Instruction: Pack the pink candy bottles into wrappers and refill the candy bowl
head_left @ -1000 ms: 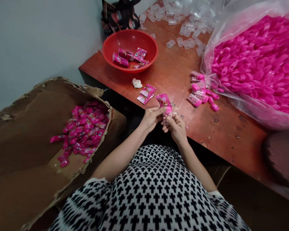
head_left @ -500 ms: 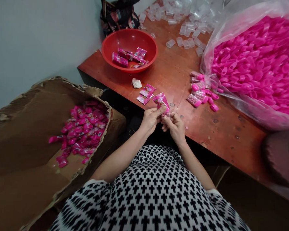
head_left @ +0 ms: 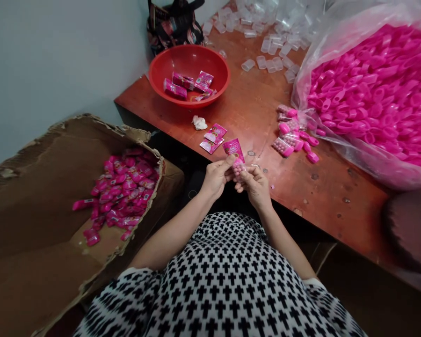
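A pink printed packet point(head_left: 233, 149) stands tilted between my hands over the table's front edge. My left hand point(head_left: 215, 179) pinches its side between thumb and fingers. My right hand point(head_left: 258, 188) is closed on the lower end, where a clear container of small pink balls point(head_left: 238, 169) shows; whether it is inside the packet or against it, I cannot tell. Just beyond my left hand, flat pink packets point(head_left: 215, 133) overlap on the table. Several filled clear containers with pink caps point(head_left: 288, 139) lie to the right of my hands.
On the wooden table point(head_left: 259, 110), a red bowl point(head_left: 192, 58) holds pink packets. Crumpled white tissue point(head_left: 199, 122) lies nearby. Clear empty cups point(head_left: 270, 64) are scattered behind. A plastic bag of pink caps point(head_left: 375, 89) fills the right. A cardboard box point(head_left: 31, 224) at left contains wrapped pink pieces point(head_left: 121, 187).
The packet has turned slightly between my fingers, and more of the pink balls at its lower end now show. My hands have stayed in nearly the same place.
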{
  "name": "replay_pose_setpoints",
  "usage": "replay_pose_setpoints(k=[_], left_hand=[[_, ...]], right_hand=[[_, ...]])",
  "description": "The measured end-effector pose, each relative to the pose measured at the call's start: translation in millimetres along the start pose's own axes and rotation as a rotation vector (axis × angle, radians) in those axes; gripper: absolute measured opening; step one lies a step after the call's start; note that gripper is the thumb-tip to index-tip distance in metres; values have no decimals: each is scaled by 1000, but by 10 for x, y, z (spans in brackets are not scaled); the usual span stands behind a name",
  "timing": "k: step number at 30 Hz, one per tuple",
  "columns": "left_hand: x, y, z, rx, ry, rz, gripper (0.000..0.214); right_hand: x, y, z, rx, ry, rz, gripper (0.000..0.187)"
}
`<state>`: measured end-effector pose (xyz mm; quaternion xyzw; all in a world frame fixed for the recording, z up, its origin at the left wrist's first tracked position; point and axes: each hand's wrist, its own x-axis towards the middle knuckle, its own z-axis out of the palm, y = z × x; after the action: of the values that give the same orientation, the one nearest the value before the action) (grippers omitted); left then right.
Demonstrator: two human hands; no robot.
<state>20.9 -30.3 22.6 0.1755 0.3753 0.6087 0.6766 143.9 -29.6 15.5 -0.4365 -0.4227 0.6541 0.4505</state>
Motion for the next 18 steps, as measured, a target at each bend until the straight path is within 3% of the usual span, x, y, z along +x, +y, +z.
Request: replay_pose_setpoints(k=[4,11,18], left_hand=[[28,-5,23,-40,-5,-10,40],[-14,-127,84,128,163,153,35],[-18,-72,50,-41,67,59,37]], right_hand=[[-30,-4,12,-15,45,-25,32],[-28,-16,45,-88,107,-155,30],[-49,21,19,-14,51,-59,33]])
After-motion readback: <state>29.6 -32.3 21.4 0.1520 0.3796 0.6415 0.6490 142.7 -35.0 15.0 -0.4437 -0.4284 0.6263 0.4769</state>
